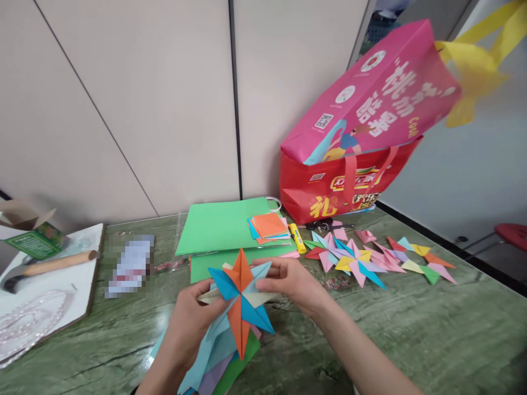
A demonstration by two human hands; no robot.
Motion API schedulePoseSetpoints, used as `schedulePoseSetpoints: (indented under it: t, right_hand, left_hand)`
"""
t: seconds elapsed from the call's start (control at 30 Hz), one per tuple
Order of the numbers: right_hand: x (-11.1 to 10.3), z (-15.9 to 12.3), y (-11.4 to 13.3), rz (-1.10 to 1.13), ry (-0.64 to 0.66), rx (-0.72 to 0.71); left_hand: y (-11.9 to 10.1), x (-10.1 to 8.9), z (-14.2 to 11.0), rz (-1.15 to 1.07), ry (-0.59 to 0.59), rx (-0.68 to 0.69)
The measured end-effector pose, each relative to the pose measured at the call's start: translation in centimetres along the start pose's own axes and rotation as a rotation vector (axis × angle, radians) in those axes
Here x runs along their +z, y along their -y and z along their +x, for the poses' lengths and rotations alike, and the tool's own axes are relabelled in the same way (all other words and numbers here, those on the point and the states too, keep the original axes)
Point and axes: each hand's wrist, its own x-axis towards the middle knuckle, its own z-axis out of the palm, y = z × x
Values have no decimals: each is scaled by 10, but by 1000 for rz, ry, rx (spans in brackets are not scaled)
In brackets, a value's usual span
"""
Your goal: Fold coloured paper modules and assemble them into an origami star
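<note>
Held up between both hands is a folded paper star (240, 299) with orange, blue, pale blue and cream points. My left hand (195, 312) pinches its left points, thumb in front. On the other side my right hand (290, 282) grips the pale points at the upper right, the thumb pressed on the paper. Beneath the star lie loose coloured paper sheets (220, 370) in light blue, purple and green, partly covered by my left hand and the star. Several finished paper stars (341, 255) lie to the right of my right hand.
Green paper packs (218, 225) with small coloured squares (269, 226) lie behind the hands, beside a yellow glue stick (297, 238). Pink (370, 93) and red bags (329, 189) stand at the back right. A hammer (53, 267) rests on a white board (78, 296) at left.
</note>
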Motion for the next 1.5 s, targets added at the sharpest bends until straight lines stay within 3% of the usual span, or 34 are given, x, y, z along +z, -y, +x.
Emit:
schedulePoseSetpoints:
  t: [0.17,0.47,0.87,1.13,1.27,1.37,1.43,1.5]
  right_hand:
    - [9,1,-8,113,51,21]
    - [17,-4,-6,55,24,-32]
    - [19,-5,-5,-3,15,-11]
    - [19,-6,-5,-77,11,-19]
    - [17,-7,2,-115,4,-48]
    - [17,-7,6,-138,-7,-50]
    - [16,-7,6,-168,0,-29]
    - [15,-7,5,-205,27,-4]
  left_hand:
    - [0,5,-2,76,99,20]
    - [1,1,0,174,31,59]
    - [3,2,2,147,44,59]
    - [4,4,2,286,60,152]
    - [-1,-2,2,453,55,335]
    - [-2,-10,2,608,-6,684]
    - [-2,-15,2,770,74,857]
    - [-1,-18,2,888,148,937]
